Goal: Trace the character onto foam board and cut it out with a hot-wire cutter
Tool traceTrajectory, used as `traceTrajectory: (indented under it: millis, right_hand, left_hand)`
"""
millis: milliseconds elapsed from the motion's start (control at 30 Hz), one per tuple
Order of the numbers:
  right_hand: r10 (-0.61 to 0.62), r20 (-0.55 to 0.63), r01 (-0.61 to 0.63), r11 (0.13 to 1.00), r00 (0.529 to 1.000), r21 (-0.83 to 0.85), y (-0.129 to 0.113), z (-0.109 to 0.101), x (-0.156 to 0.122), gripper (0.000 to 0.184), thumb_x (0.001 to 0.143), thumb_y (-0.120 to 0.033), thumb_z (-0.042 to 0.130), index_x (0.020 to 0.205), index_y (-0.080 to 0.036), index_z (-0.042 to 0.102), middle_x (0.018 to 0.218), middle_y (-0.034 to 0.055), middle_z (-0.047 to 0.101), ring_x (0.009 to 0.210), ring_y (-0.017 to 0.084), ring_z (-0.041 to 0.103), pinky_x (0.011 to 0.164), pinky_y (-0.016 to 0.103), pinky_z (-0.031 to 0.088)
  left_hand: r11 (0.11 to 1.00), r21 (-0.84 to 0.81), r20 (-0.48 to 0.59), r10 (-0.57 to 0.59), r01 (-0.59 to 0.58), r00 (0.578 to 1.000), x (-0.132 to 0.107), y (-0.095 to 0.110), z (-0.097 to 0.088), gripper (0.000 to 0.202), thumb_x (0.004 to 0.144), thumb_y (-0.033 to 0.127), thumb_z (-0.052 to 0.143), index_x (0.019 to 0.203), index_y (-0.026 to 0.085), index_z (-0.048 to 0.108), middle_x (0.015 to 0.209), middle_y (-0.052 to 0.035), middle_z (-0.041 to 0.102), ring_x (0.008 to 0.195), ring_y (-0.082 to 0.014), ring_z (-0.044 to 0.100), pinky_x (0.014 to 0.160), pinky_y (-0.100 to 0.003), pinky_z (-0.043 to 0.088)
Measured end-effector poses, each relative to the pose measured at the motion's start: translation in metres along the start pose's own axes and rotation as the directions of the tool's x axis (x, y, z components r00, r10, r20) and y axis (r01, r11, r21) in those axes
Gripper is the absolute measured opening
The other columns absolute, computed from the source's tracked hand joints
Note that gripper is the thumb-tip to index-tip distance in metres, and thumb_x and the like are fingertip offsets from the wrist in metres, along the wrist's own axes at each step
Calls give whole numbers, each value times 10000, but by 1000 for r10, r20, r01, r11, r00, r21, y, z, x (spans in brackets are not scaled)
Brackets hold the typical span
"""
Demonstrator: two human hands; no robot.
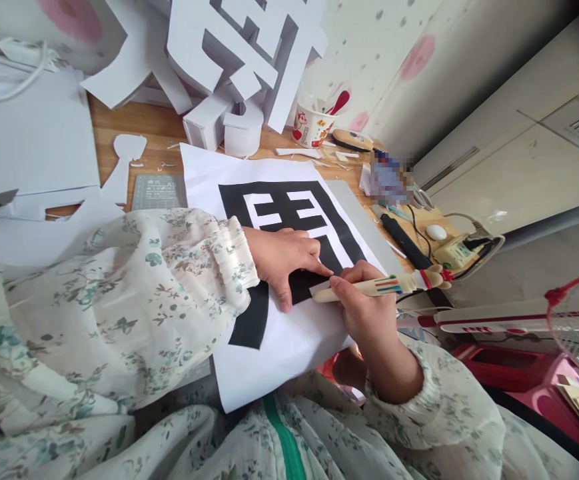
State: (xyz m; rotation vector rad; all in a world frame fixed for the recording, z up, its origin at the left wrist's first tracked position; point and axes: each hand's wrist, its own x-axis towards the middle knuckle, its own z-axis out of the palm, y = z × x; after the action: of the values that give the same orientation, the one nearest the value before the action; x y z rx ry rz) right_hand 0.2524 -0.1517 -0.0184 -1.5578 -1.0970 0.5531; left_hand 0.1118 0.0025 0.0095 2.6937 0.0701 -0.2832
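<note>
On the table lies a white paper sheet (279, 367), and on top of it a black paper cut-out character (250, 320) with straight strokes and openings between them. My left hand (292, 260) is spread flat on the cut-out, thumb and fingers apart, pressing it against the sheet. My right hand (366, 297) grips a multicolour ballpoint pen (384, 287) with a figure on its top end. The pen lies slanted, its tip low over the sheet by the lower right end of the black shape. Whether the tip touches the paper I cannot tell.
Large white three-dimensional paper characters (239, 53) stand at the back. Beside them is a paper cup (314, 123) with tools in it. A grey cutting mat (159, 190) shows under the sheet. A black cylinder (402, 237) and a power strip (454, 252) lie at the right.
</note>
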Motion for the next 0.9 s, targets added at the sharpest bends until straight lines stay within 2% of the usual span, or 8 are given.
traceTrajectory:
  millis: [400, 467, 567, 633, 700, 800, 900]
  right_hand:
    - [49, -9, -48, 996, 999, 76, 4, -1, 0, 288, 709, -239, 741, 556, -210, 499, 537, -54, 498, 520, 105, 430, 492, 259, 308]
    - [126, -20, -119, 972, 992, 202, 4, -2, 4, 303, 689, -242, 758, 561, -212, 486, 502, -67, 475, 474, 90, 403, 459, 241, 300]
    - [215, 33, -204, 855, 976, 476, 0, -7, 11, 362, 724, -330, 753, 567, -223, 445, 418, -89, 413, 388, 74, 344, 423, 220, 344]
    - [185, 44, -177, 800, 982, 574, -3, -14, 17, 412, 787, -458, 714, 565, -226, 456, 375, -90, 382, 362, 78, 343, 445, 233, 432]
    - [141, 9, -117, 783, 990, 611, -7, -21, 22, 450, 819, -556, 678, 573, -229, 491, 351, -90, 365, 352, 82, 341, 470, 248, 491]
    - [131, -67, -59, 773, 989, 631, -10, -28, 31, 436, 789, -543, 730, 596, -230, 496, 371, -95, 376, 362, 76, 319, 457, 235, 494]
    - [144, -105, -52, 794, 984, 606, -7, -27, 40, 353, 748, -520, 768, 717, -240, 555, 457, -94, 465, 405, 83, 384, 481, 251, 517]
  left_hand:
    - [1000, -4, 28, -13, 13, 1000, -2, 1, -2, 1009, 610, 551, 867, 1494, 305, 447, 1199, -74, 535, 1154, -302, 439, 1027, -401, 326]
    - [1000, -5, 37, -19, 19, 999, -2, 2, -3, 1016, 620, 549, 860, 1507, 314, 424, 1218, -72, 533, 1164, -305, 430, 1036, -405, 317]
    - [1000, -10, 47, -25, 26, 999, -1, 2, -4, 1021, 625, 557, 852, 1514, 314, 413, 1232, -73, 532, 1180, -310, 419, 1047, -402, 304]
    - [1000, -17, 50, -24, 25, 998, -1, 2, -5, 1022, 621, 567, 854, 1510, 300, 425, 1227, -80, 534, 1178, -312, 426, 1047, -398, 303]
    - [1000, -16, 47, -20, 20, 999, -1, 1, -5, 1018, 624, 574, 852, 1507, 290, 432, 1227, -86, 540, 1167, -314, 443, 1048, -404, 308]
    - [1000, 5, 26, -21, 21, 999, -2, 1, -4, 1024, 615, 563, 863, 1502, 277, 440, 1238, -90, 553, 1152, -312, 469, 1048, -412, 323]
    - [1000, 7, 6, -24, 23, 1000, -2, 0, -3, 1071, 573, 542, 905, 1494, 242, 449, 1232, -100, 566, 1147, -313, 484, 1030, -405, 349]
